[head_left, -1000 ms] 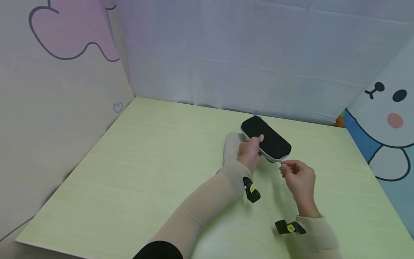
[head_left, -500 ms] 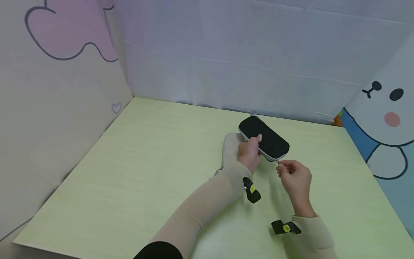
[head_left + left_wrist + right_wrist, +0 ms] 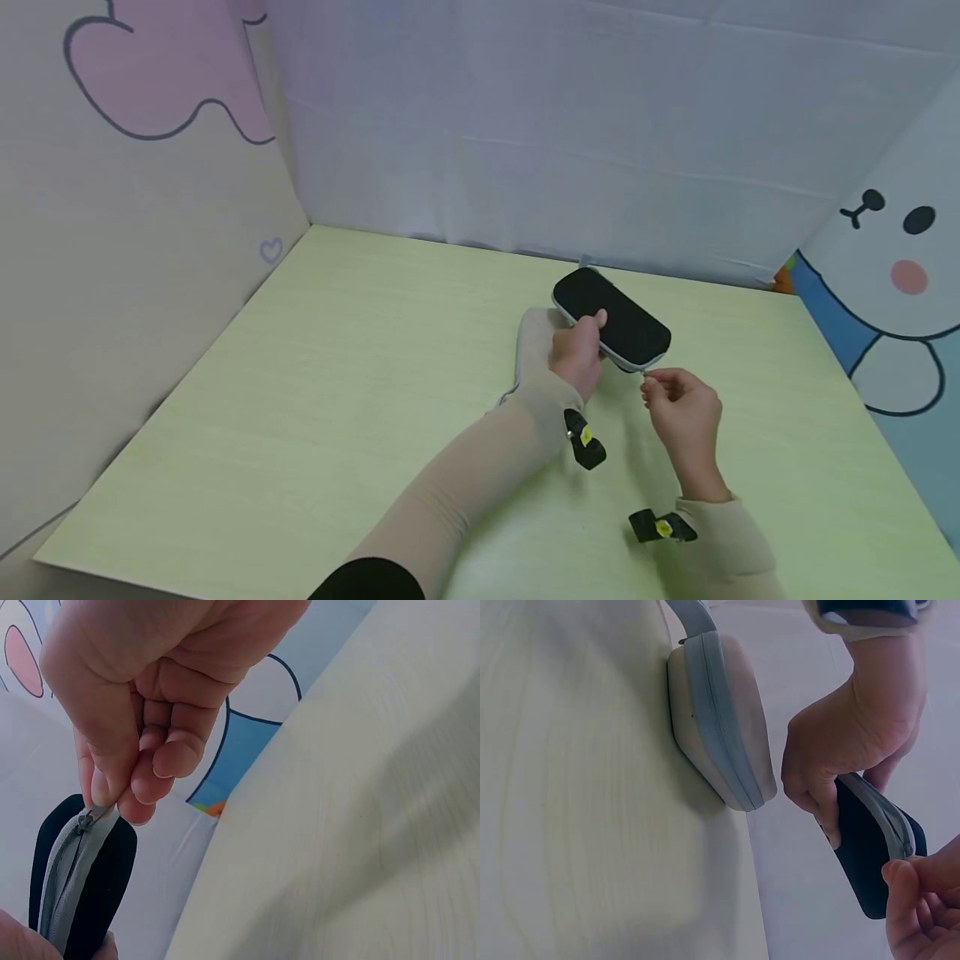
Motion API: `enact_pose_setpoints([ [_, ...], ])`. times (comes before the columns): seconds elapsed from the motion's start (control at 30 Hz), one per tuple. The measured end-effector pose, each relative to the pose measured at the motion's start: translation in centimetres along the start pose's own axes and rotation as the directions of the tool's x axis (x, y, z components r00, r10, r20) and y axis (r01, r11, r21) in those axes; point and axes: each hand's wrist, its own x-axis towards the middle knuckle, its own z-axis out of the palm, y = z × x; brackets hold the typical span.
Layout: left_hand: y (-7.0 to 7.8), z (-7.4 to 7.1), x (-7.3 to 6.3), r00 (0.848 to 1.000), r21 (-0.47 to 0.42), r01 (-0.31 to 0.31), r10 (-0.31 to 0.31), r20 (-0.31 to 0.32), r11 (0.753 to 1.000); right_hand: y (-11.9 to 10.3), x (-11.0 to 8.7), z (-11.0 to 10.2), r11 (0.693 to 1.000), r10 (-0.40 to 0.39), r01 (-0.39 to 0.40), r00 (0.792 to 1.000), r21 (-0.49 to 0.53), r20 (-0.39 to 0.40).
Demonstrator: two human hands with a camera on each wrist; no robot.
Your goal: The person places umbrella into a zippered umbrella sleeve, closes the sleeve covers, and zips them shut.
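Observation:
A black zip case (image 3: 615, 317) with a grey zipper band is held tilted above the table in my left hand (image 3: 576, 358), the thumb lying on its flat face. At the case's near right corner, my right hand (image 3: 686, 425) pinches the small zipper pull (image 3: 91, 817) between thumb and fingertips. In the left wrist view the zipper runs along the case's edge, below the pull. Behind my left hand a beige case (image 3: 536, 337) lies on the table, partly hidden by that arm. The right wrist view shows the grey zipper band (image 3: 721, 724) round the beige case.
The pale yellow-green table (image 3: 360, 375) spreads left of my arms and ends at a white cloth backdrop (image 3: 525, 133). A grey strap (image 3: 690, 616) comes off the end of the beige case. Printed side panels border the table left and right.
My right hand and the black case have shifted very slightly left, along with a small shift of the head view. Both hands keep their hold.

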Motion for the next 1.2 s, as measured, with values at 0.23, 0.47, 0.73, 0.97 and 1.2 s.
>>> enact_pose_setpoints([
  [0.23, -0.2, -0.1, -0.1, 0.999, 0.032, 0.022, -0.021, -0.025, 0.999, -0.2, -0.5, 0.5, 1.0, -0.007, 0.007, 0.999, 0.006, -0.031],
  [0.47, -0.2, -0.2, -0.2, 1.0, 0.055, 0.008, -0.006, -0.023, 0.998, -0.6, -0.7, 0.8, 1.0, -0.014, 0.014, 1.0, -0.005, -0.01],
  [0.73, -0.5, 0.2, 0.1, 1.0, -0.057, 0.022, -0.021, 0.022, 0.998, 0.5, -0.4, 1.0, 1.0, -0.015, 0.016, 0.998, 0.005, -0.057],
  [0.97, -0.1, -0.1, 1.0, 0.968, -0.234, 0.037, 0.024, 0.25, 0.972, 0.6, 0.0, 0.3, 1.0, -0.012, 0.013, 0.997, 0.014, -0.073],
  [1.2, 0.7, -1.3, 2.1, 0.924, -0.186, 0.126, -0.047, 0.381, 0.975, 0.8, 0.5, -0.5, 0.999, 0.039, -0.039, 0.995, 0.008, -0.091],
])
